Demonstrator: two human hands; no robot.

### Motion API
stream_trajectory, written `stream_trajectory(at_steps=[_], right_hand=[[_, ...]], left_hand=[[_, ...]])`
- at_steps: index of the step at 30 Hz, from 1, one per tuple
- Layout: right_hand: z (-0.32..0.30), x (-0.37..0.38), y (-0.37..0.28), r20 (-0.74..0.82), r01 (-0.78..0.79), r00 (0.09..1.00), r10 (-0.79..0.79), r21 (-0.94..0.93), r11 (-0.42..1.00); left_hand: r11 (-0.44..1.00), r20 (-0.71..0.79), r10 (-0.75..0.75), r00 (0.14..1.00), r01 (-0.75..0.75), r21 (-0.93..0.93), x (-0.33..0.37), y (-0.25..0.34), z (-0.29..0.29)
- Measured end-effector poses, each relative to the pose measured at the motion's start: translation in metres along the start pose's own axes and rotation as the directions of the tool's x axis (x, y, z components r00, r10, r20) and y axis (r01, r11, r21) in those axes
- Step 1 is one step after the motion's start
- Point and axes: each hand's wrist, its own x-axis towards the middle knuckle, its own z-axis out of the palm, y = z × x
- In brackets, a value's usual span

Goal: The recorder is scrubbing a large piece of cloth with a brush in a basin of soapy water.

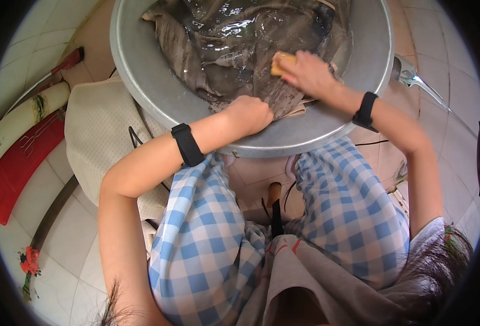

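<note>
A large round metal basin (142, 89) holds a soaked grey-brown cloth (180, 57) in murky water. Near the basin's front rim, my left hand (251, 114) is closed on a bunched part of the cloth. My right hand (310, 73), slightly blurred, grips a small yellow block (281, 64) against the wet cloth, farther in and to the right. Whether the block is a soap bar or a scrubbing brush, I cannot tell. The fingertips of my left hand are hidden.
Left of the basin lie a beige textured cloth (96, 130), a red plastic piece (25, 155) and a red-headed brush with a long handle (71, 60). A shiny metal handle (430, 89) extends at the right. My knees in checked trousers (202, 233) flank the basin's near side.
</note>
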Motion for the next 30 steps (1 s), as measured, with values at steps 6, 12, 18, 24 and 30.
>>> stream_trajectory(at_steps=[6, 12, 18, 24, 30], right_hand=[[-0.001, 0.014, 0.066, -0.112, -0.244, 0.967, 0.229, -0.140, 0.960], [-0.035, 0.019, -0.020, 0.418, -0.365, 0.890, 0.183, 0.412, 0.835], [-0.048, -0.003, -0.072, 0.387, -0.295, 0.917, 0.094, 0.503, 0.812], [0.011, 0.006, 0.037, -0.040, -0.120, 0.993, 0.114, -0.248, 0.961], [0.002, 0.018, 0.054, 0.118, -0.385, 0.917, 0.381, 0.011, 0.923]], left_hand=[[1.000, -0.076, 0.005, 0.997, -0.006, -0.011, 0.005, 0.002, -0.017], [0.995, -0.055, -0.075, 0.996, 0.078, 0.055, -0.012, 0.000, -0.011], [0.986, -0.022, -0.165, 0.986, 0.165, 0.026, -0.022, 0.003, -0.021], [0.957, -0.182, -0.283, 0.942, 0.289, 0.009, -0.027, 0.002, -0.038], [0.961, -0.111, -0.276, 0.955, 0.270, -0.065, -0.031, -0.023, -0.064]])
